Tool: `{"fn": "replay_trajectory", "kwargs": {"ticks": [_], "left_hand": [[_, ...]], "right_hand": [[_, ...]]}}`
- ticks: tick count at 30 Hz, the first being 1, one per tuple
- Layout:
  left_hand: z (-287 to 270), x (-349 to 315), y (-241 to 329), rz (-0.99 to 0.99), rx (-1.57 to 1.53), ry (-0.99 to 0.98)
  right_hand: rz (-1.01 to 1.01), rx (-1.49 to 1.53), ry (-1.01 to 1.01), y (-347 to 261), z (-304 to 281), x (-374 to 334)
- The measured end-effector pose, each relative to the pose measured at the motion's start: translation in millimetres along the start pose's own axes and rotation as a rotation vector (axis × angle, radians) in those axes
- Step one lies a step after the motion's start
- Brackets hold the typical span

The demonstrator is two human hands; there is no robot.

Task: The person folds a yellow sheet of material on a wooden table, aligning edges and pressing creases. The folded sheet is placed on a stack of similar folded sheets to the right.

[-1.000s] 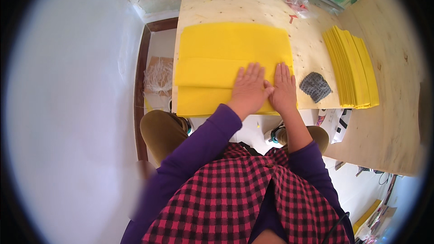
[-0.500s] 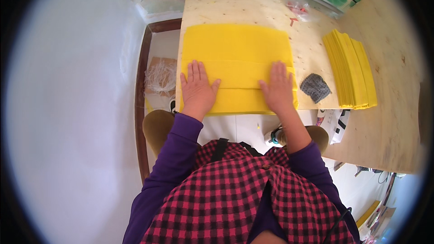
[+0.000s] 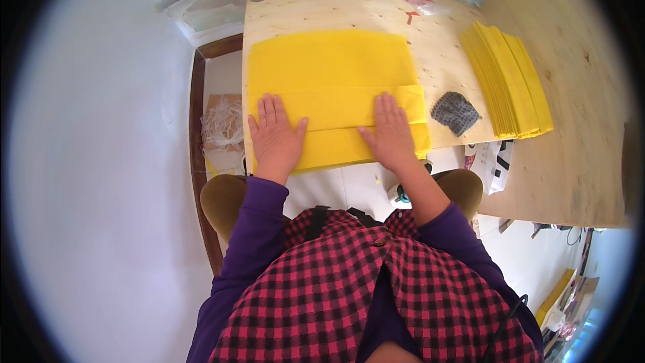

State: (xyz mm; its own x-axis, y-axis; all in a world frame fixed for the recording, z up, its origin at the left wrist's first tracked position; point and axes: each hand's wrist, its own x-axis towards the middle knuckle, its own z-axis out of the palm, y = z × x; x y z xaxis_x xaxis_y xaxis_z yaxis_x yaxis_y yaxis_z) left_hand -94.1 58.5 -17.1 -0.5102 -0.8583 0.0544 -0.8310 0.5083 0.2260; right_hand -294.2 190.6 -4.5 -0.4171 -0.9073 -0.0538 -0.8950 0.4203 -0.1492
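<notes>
A stack of flat yellow cloth sheets (image 3: 336, 57) lies on the plywood table in front of me, its near edge along the table's front. Across the top runs a folded yellow band (image 3: 329, 107), whose right end sticks out slightly past the sheets behind it. My left hand (image 3: 277, 141) rests palm down on the left part of the band, fingers stretched out. On the right part lies my right hand (image 3: 392, 136), also flat with fingers straight and thumb pointing inward. Neither hand grips anything.
To the right are a small dark grey patterned cloth (image 3: 455, 113) and a pile of folded yellow cloth (image 3: 507, 84). A clear plastic bag (image 3: 418, 0) sits at the back. The white wall (image 3: 101, 161) stands on the left. Below the table is a white bag (image 3: 496, 167).
The whole view has shifted, so the table appears farther left. My hands stay flat on the cloth, the right one slightly closer to the left. The band's right end juts out more visibly.
</notes>
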Motion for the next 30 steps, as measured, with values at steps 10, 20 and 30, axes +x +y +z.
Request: {"fn": "replay_trajectory", "kwargs": {"ticks": [10,20,30], "left_hand": [[3,1,-15,-0.052,-0.108,0.005],[-20,0,32,0.229,-0.14,0.12],[-7,-3,18,0.103,-0.019,-0.052]], "right_hand": [[0.169,0.009,0.082,35,-5,-6],[0.238,-0.019,-0.003,30,-10,-5],[0.209,-0.095,0.068,30,-13,-8]]}}
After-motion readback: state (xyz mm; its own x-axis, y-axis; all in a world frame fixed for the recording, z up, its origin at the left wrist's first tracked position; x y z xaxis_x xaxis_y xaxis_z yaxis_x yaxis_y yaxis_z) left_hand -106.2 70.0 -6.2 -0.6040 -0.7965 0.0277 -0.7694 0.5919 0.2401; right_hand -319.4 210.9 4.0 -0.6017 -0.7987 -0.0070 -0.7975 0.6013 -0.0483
